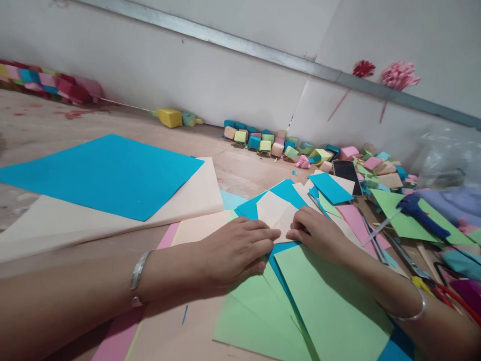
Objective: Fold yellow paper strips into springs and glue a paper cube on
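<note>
A small cream sheet of paper, with a crease and angled edges, lies on blue paper in the middle of the table. My left hand rests palm down, fingers stretched out, its fingertips on the lower left of the cream sheet. At that sheet's right edge my right hand is closed, thumb and curled fingers gripping the paper. Under and before both hands lie light green sheets and a large peach sheet. The fingers partly cover the sheet's lower edge.
Left lies a big blue sheet over a cream one. Small folded paper boxes line the wall. At right are a phone, a blue glue gun, red-handled scissors and paper scraps. Paper flowers hang behind a metal strip.
</note>
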Available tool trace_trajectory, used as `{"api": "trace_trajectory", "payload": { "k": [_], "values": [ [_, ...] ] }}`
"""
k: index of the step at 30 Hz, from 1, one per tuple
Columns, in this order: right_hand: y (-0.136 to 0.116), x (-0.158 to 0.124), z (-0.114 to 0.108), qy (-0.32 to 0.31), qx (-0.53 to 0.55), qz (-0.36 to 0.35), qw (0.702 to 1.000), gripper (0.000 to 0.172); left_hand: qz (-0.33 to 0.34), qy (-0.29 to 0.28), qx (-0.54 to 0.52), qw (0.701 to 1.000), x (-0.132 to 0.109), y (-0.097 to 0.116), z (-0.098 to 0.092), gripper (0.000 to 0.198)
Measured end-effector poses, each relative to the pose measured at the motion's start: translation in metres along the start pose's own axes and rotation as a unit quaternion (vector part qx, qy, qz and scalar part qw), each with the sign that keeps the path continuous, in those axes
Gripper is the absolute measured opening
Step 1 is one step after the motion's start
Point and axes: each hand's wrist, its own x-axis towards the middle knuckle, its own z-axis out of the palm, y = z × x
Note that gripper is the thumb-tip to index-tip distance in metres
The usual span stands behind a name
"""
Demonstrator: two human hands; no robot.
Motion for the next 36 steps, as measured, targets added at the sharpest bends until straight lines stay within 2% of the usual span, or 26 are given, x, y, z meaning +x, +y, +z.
{"api": "trace_trajectory", "payload": {
  "k": [6, 12, 16, 23, 26, 30, 34, 36],
  "values": [
    [-0.002, 0.002, -0.005, -0.022, 0.003, 0.004, 1.000, 0.023, -0.014, -0.036, 0.006, 0.999, 0.000, -0.003, 0.001, 0.057],
    [-0.003, 0.001, 0.001, -0.003, 0.001, -0.019, 1.000, 0.029, -0.011, -0.040, 0.027, 0.999, 0.002, -0.001, 0.000, 0.060],
    [-0.006, 0.001, -0.002, -0.005, -0.003, -0.011, 1.000, 0.031, -0.014, -0.038, 0.033, 0.999, 0.002, -0.001, -0.001, 0.057],
    [0.015, 0.005, -0.024, -0.096, 0.107, -0.009, 0.990, 0.010, -0.010, -0.037, 0.025, 0.999, 0.002, -0.003, -0.001, 0.054],
    [0.021, 0.006, -0.028, -0.127, 0.148, -0.016, 0.981, 0.009, -0.004, -0.034, 0.021, 0.999, 0.002, -0.003, -0.002, 0.050],
    [0.023, 0.006, -0.029, -0.136, 0.162, -0.023, 0.977, 0.012, -0.003, -0.027, 0.013, 1.000, 0.002, -0.002, -0.003, 0.045],
    [0.026, 0.006, -0.028, -0.133, 0.160, -0.062, 0.976, 0.019, -0.006, -0.033, 0.005, 0.999, 0.001, -0.002, -0.003, 0.042],
    [0.028, 0.007, -0.026, -0.112, 0.157, -0.076, 0.978, 0.021, -0.007, -0.031, 0.000, 0.999, 0.000, 0.000, -0.003, 0.038]
  ]
}}
